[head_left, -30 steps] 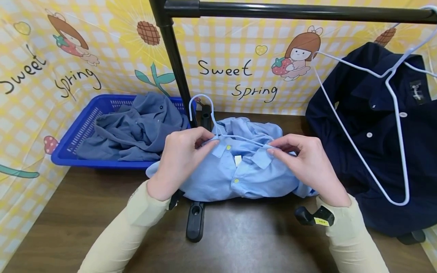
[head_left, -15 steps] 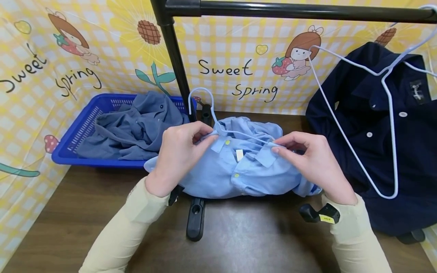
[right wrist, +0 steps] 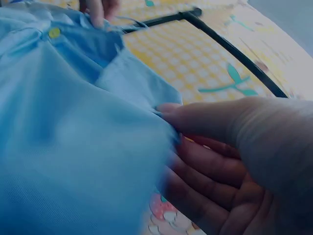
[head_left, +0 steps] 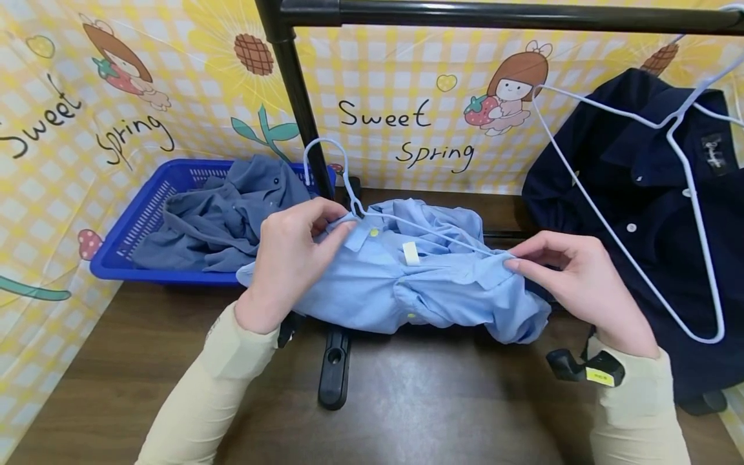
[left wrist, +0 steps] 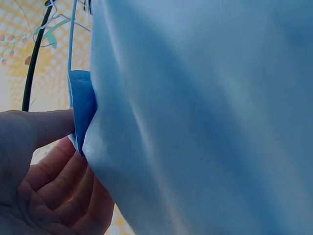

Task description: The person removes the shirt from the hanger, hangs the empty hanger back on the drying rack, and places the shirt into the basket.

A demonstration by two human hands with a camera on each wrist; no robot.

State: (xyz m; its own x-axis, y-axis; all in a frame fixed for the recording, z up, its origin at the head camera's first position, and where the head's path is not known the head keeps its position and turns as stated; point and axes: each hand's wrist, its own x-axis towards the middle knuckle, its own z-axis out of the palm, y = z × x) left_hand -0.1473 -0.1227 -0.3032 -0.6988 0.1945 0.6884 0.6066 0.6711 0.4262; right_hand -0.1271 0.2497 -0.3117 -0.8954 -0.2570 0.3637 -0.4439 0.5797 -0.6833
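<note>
A light blue shirt (head_left: 360,290) with yellow buttons is held bunched above the table in the head view. A white wire hanger (head_left: 347,174) sits at its neck opening, hook up and leaning left; its lower part is hidden in the cloth. My left hand (head_left: 296,255) pinches the shirt by the collar, close to the hanger's neck. Out at the other side, my right hand (head_left: 587,281) pinches the cloth near the right end of the hanger's arm. Thumb and fingers grip the fabric edge in both wrist views; whether they also hold the wire is unclear.
A blue basket (head_left: 174,278) at the left holds a grey-blue garment (head_left: 221,226). Overhead runs a black rack rail (head_left: 465,16), with its post and foot (head_left: 334,381) behind and below the shirt. At right are another white hanger (head_left: 639,294) and a dark navy shirt (head_left: 610,168).
My right hand has moved right, pulling the shirt's collar wider along the hanger. My left hand and the hanger's hook have shifted slightly left and up. The hanger at right swings a little.
</note>
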